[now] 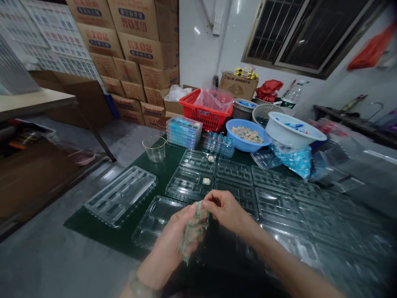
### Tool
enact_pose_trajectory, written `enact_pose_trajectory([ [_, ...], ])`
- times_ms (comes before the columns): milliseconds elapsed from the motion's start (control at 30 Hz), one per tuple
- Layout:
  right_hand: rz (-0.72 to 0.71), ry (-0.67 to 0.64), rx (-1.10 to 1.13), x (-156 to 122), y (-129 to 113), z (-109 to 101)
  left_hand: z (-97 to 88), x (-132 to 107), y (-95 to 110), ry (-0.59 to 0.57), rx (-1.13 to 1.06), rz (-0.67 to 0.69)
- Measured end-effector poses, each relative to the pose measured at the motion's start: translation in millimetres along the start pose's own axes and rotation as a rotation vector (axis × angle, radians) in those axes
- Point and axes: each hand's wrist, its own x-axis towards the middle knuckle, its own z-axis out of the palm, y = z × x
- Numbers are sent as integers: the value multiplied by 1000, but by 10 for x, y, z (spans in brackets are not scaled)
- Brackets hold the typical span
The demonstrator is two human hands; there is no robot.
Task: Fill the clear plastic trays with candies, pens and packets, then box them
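Observation:
My left hand (172, 238) and my right hand (225, 211) meet above the dark green mat (102, 223), both pinching a crumpled, translucent green-and-pink packet (194, 231). What the packet contains is unclear. Clear plastic blister trays lie across the mat, and one (155, 221) sits directly beyond my left hand. Another tray (189, 184), just beyond my right hand, holds a small pale sweet (206, 181).
Beyond the trays stand a stack of blue-filled trays (184, 132), a glass measuring cup (154, 149), a red basket (206, 116), a blue bowl of sweets (248, 134) and a white bowl (294, 130). Cardboard cartons (136, 49) are stacked behind.

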Motion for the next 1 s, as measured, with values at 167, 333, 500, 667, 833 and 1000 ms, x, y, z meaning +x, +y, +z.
enact_pose_trajectory([
  [167, 75, 70, 107, -25, -9, 96, 10, -33, -3, -27, 120, 58],
  [333, 110, 119, 290, -69, -3, 179, 3, -35, 1, -10, 169, 77],
  [500, 144, 135, 518, -76, -1, 218, 2, -63, 34, -39, 231, 110],
  [667, 192, 126, 669, -72, 1, 244, 7, -90, 71, -38, 272, 109],
  [833, 171, 117, 697, -86, 4, 257, -11, -93, 60, -20, 264, 110],
  [1000, 62, 188, 694, -43, 64, 200, 26, -123, 67, 11, 246, 74],
])
